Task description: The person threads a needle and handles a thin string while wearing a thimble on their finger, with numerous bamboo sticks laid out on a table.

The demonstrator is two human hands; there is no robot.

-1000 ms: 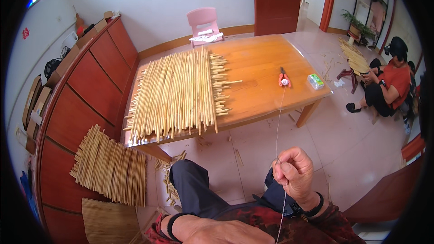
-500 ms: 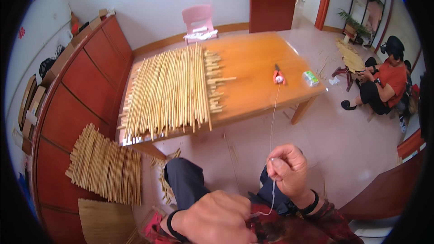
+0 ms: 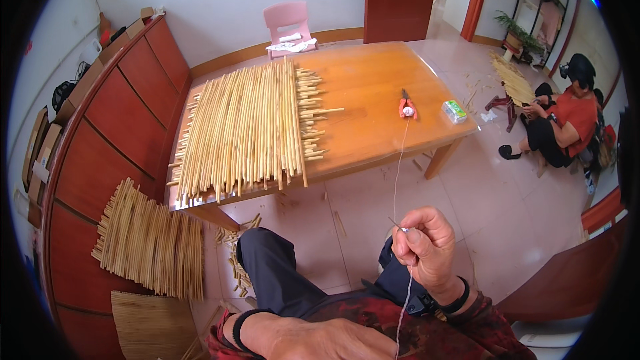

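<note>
My right hand (image 3: pixel 427 248) is closed in a pinch, holding a thin needle (image 3: pixel 396 223) and a pale thread (image 3: pixel 409 297) that hangs down below it. My left hand (image 3: pixel 333 341) is low at the bottom edge over my lap, fingers out of sight. The thread runs up from my right hand to a white spool (image 3: pixel 408 111) lying on red-handled pliers (image 3: pixel 403 104) on the wooden table (image 3: pixel 360 73). A wide layer of pale reed sticks (image 3: pixel 240 127) covers the table's left part; a small green-and-white pack (image 3: pixel 455 111) lies near its right edge.
Red cabinets (image 3: pixel 133 113) line the left, with a stick bundle (image 3: pixel 147 240) and mat (image 3: pixel 150 327) against them. A pink chair (image 3: pixel 287 23) stands behind the table. Offcuts (image 3: pixel 243 273) litter the floor. A seated co-worker (image 3: pixel 570 120) handles reeds at the right.
My left hand rose into fuller view, then sank back toward the lower edge. My right hand shifted slightly up and left, still pinched, and the needle now shows. The whole view has shifted a little.
</note>
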